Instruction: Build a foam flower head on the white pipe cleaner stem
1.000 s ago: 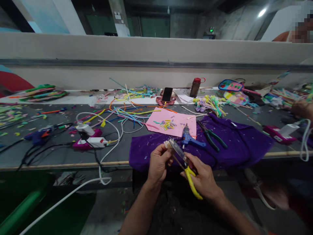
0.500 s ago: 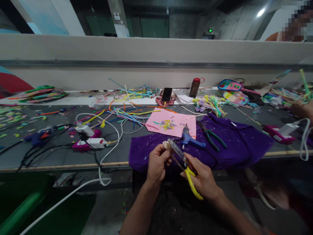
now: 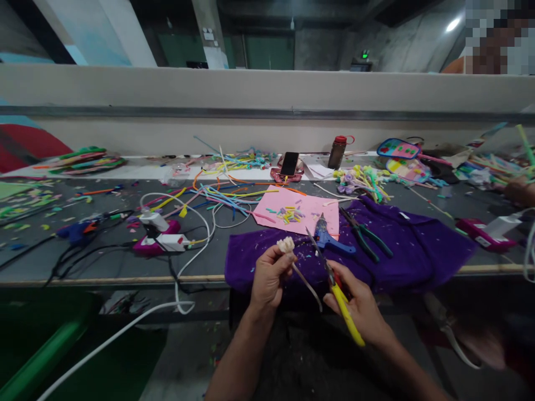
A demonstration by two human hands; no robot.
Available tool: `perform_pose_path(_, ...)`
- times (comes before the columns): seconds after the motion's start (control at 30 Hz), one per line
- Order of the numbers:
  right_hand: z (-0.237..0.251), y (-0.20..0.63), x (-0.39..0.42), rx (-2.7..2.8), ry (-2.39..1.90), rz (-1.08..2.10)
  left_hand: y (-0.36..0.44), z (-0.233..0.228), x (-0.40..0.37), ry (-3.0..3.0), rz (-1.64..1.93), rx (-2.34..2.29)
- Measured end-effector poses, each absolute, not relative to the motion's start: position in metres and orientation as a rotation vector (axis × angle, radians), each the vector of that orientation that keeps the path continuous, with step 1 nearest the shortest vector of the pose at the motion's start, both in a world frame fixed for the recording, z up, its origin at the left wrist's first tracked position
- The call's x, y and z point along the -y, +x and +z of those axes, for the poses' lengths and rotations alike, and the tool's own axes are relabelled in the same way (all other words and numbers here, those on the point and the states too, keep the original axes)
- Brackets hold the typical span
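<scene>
Pinched between the fingers of my left hand [image 3: 270, 278] is a small cream-coloured flower-like piece [image 3: 286, 245]. Its thin pale stem [image 3: 308, 287] hangs down to the right. My right hand [image 3: 355, 303] grips yellow-handled scissors [image 3: 324, 259], their blades pointing up and left, a little apart from the piece. Beneath both hands lies a purple cloth [image 3: 409, 245] with small scraps on it. Just beyond the blades, a blue glue gun [image 3: 334, 242] rests on the cloth and a pink sheet [image 3: 267, 200]. Green-handled pliers [image 3: 370, 239] are to its right.
Colourful pipe cleaners [image 3: 225, 197] and a power strip [image 3: 161, 243] with cables lie left. A phone [image 3: 290, 164], a bottle [image 3: 337, 153] and a bunch of pastel flowers [image 3: 363, 182] stand or lie behind. Another person's hand [image 3: 520, 192] is at far right.
The scissors have moved right, away from the cream piece, and their blades look narrower from this angle. My left hand still holds the piece in nearly the same place. The view has shifted slightly.
</scene>
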State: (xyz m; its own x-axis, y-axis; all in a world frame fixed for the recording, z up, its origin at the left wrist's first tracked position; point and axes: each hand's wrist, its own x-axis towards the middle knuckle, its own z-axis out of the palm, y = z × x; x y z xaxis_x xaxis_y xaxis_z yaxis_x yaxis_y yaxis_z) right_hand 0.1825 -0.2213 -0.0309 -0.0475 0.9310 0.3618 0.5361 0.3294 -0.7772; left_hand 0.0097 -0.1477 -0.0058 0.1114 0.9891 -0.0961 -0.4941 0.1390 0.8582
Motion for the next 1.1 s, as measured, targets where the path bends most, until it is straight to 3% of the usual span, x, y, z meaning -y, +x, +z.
perform_pose_path(0.37, -0.0369, 0.181, 0.2232, 1.679, -1.334, 0.651, 0.0079, 0.0016, 0.1499, 0.673, 1.301, -0.745)
perform_pose_path(0.93, -0.0362, 0.1736, 0.2251, 1.796, -1.33, 0.447, 0.0124, -0.0024, 0.1462, 0.723, 1.437, -0.723)
perform_pose_path(1.1, -0.0384, 0.1739, 0.2249, 1.734, -1.375, 0.549, 0.0125, -0.0049, 0.1455, 0.786, 1.475, -0.699)
